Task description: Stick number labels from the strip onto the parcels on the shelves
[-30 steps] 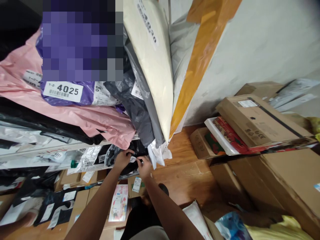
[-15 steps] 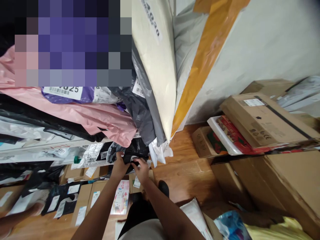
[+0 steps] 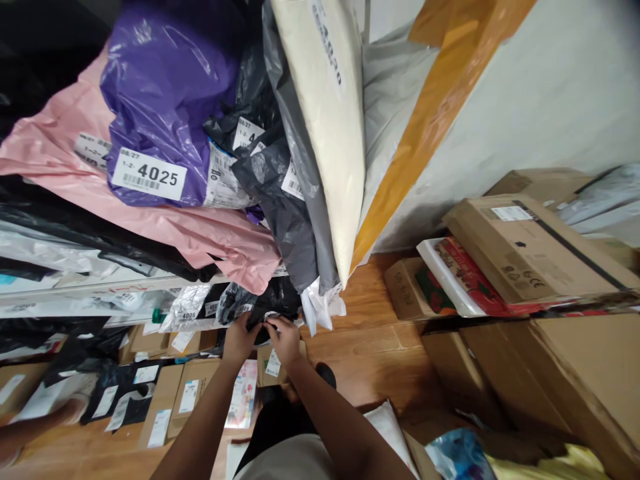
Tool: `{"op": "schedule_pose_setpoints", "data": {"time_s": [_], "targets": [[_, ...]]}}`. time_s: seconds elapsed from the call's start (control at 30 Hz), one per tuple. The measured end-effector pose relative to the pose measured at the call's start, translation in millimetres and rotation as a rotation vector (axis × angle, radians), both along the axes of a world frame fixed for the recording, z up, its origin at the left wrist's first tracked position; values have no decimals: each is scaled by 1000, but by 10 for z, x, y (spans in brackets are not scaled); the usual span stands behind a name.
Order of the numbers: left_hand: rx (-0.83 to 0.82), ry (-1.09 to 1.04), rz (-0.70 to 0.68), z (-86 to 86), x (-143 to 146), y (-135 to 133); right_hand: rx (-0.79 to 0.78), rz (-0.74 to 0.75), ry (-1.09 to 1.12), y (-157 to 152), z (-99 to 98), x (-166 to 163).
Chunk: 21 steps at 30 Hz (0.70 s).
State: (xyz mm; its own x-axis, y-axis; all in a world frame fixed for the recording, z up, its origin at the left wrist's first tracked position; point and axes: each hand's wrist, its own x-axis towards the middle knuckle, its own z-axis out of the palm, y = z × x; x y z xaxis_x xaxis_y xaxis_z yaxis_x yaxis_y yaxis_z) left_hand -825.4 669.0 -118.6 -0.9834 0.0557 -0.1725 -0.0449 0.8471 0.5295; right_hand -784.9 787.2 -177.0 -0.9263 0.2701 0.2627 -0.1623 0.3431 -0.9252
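In your head view, your left hand [image 3: 241, 341] and right hand [image 3: 285, 340] meet just under the front of the shelf [image 3: 65, 299], fingertips almost touching. Both have their fingers drawn in narrow on the near edge of a black bag [image 3: 281, 297]; you have it pinched from both sides. A small white label [image 3: 271, 316] shows at your right fingertips, though you cannot tell whether paper or plastic sits between them.

The black bag lies below the overhanging pink bag [image 3: 235, 253] and dark grey bag [image 3: 295, 230]. Just left of it is a dark, shiny bag [image 3: 231, 303] whose tag ends in 09, and further left a silvery bag [image 3: 189, 300] marked 4006. Above, you have a purple bag [image 3: 165, 100] marked 4025 and a tall cream bag [image 3: 330, 167] marked 4030, with orange tape [image 3: 425, 127] running beside it.

Below your hands, a pink printed package [image 3: 243, 393] and labelled cartons [image 3: 187, 400] lie low down. To your right, across the wooden floor [image 3: 370, 313], a cardboard box [image 3: 540, 247] rests over a red package [image 3: 463, 267]. Another person's limb [image 3: 35, 427] reaches in at lower left.
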Motion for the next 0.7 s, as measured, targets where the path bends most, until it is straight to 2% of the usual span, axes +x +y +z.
{"op": "schedule_pose_setpoints", "data": {"time_s": [0.33,0.7], "targets": [[-2,4,-22,97,-17,57,77,25,-26,48,56,-49],[76,27,44,43,-31,47,79,-15,-22,-4,112,-12]]}}
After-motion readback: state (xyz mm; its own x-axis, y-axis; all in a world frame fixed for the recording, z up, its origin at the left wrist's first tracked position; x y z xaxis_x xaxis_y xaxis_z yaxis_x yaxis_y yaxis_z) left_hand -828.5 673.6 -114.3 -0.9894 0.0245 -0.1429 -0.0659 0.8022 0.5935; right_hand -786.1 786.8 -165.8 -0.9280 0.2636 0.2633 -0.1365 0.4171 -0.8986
